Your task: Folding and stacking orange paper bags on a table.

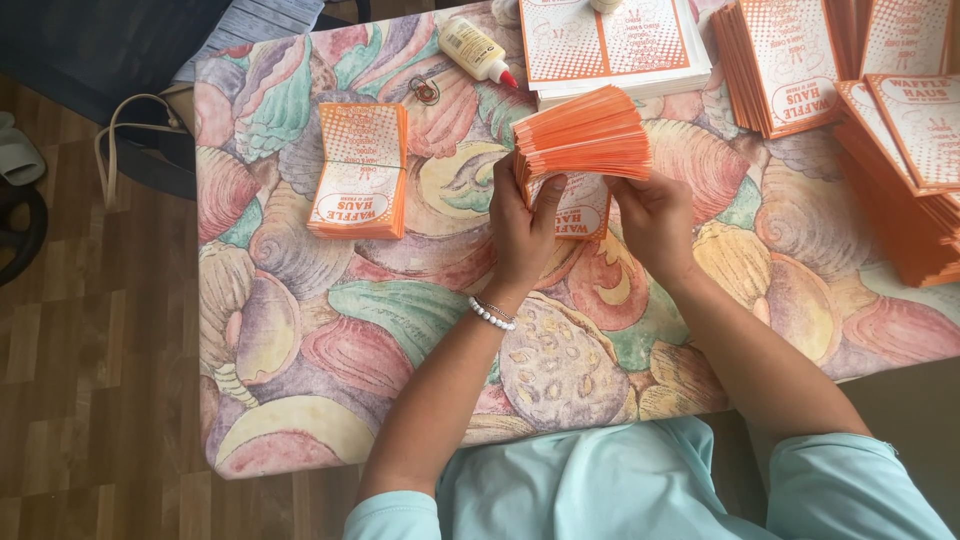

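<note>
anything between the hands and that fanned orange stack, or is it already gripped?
Nothing visible in the way. The left hand and right hand both already hold the fanned orange paper stack from below, above the shell-print tablecloth. The glue bottle and the folded stack lie apart from it.

Right-edge orange stacks (pixel 915 200) cut off — white stack (pixel 620 60) top too.
</note>
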